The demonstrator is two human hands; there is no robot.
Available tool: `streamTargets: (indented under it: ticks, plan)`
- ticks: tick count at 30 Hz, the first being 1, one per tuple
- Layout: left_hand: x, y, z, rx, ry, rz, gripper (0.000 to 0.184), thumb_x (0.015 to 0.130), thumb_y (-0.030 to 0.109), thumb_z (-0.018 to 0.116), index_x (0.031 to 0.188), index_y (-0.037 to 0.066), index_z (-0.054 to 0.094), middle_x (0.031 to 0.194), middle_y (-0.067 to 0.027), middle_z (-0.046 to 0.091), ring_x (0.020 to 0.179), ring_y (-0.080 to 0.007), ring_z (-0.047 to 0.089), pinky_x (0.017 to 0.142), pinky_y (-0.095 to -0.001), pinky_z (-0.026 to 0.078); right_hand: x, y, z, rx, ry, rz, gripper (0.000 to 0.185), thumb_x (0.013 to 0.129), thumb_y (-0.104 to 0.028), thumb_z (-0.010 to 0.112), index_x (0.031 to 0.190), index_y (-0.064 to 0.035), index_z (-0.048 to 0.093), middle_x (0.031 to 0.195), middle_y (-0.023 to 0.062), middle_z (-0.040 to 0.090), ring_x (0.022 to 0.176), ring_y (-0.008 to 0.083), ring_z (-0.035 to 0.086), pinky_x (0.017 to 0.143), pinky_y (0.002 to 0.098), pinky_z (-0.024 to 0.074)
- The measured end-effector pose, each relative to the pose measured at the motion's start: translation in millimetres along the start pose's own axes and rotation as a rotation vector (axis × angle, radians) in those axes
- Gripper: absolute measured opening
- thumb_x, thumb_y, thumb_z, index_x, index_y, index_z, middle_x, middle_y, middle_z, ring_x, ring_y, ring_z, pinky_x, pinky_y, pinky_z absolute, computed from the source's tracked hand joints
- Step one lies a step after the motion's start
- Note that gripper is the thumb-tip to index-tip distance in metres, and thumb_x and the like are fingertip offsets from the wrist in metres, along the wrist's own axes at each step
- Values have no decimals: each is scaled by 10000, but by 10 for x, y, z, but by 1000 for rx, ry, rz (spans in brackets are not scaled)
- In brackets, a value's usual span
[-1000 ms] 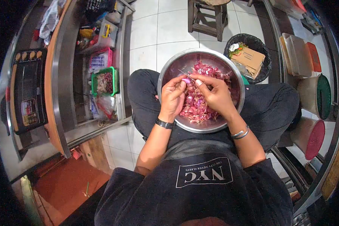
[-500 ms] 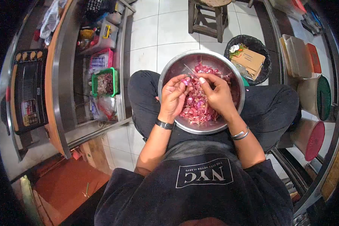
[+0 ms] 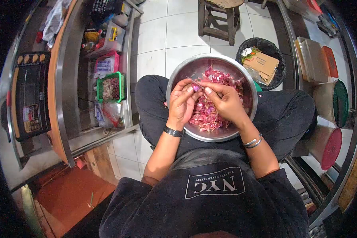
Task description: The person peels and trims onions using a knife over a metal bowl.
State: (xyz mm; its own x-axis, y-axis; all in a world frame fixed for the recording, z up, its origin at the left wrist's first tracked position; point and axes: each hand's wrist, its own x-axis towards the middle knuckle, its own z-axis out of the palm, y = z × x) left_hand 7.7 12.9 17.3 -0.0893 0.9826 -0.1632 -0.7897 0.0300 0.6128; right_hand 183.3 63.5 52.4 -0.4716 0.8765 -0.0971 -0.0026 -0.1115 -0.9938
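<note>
A wide steel bowl [image 3: 182,66] rests on my lap between my crossed legs. Inside it lie many red shallots and papery skins [image 3: 204,113]. Over the bowl, my left hand [image 3: 182,99] pinches one purple shallot [image 3: 195,87] between thumb and fingers. My right hand [image 3: 226,99] is closed on a small knife [image 3: 193,80], whose thin blade points left and lies against the top of the shallot. The knife's handle is hidden in my palm. Both hands are close together, with fingertips almost meeting.
A black-lined bin [image 3: 279,65] with cardboard stands just beyond the bowl, right. Ahead is a wooden stool [image 3: 220,20]. At left, a shelf holds a green basket [image 3: 122,85] and a pink basket [image 3: 116,59]. Lidded tubs [image 3: 321,144] stand at right.
My right hand has shifted slightly left and down, bringing the knife blade from above onto the shallot. My left hand keeps its hold, nearly unmoved.
</note>
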Motion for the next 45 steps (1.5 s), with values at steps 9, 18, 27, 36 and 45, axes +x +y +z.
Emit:
streamTargets:
  ticks: [9, 18, 27, 36, 45]
  plan:
    - [-9, -51, -146, 62, 20, 0, 268, 957, -25, 635, 1216, 43, 648, 1202, -114, 696, 1091, -207, 682, 973, -398, 563, -3, 15, -1, -13, 27, -44, 272, 1010, -116, 602, 1240, -21, 710, 1166, 131, 749, 1066, 156, 679, 960, 309, 513]
    - [-23, 15, -24, 23, 0, -67, 274, 969, -15, 607, 1237, 30, 641, 1248, -138, 677, 1087, -213, 676, 943, -407, 581, 19, 50, -16, 3, 127, 17, 276, 1020, -129, 601, 1253, -20, 700, 1100, 112, 753, 993, 136, 672, 891, 290, 519]
    - [-9, -36, -140, 28, 7, -54, 217, 986, 47, 611, 1197, 7, 642, 1199, -155, 679, 1028, -235, 681, 932, -380, 584, 22, 54, -30, 0, 195, 29, 280, 1029, -124, 596, 1283, -43, 681, 924, 46, 706, 826, 77, 621, 722, 250, 498]
    - [-6, -29, -91, 11, 79, -35, 186, 983, 46, 640, 1162, 2, 660, 1111, -126, 711, 977, -209, 695, 888, -362, 585, 14, 57, -5, -249, 257, -99, 320, 1026, -168, 579, 1330, -114, 662, 1239, 184, 703, 1148, 310, 691, 945, 357, 532]
    - [-8, -46, 5, 184, 129, 54, 268, 920, -52, 689, 1178, 12, 651, 1113, -75, 707, 1002, -149, 680, 902, -292, 557, -14, 86, -5, -290, 147, -66, 275, 980, -165, 633, 1235, -96, 709, 1055, 181, 741, 911, 280, 737, 798, 356, 557]
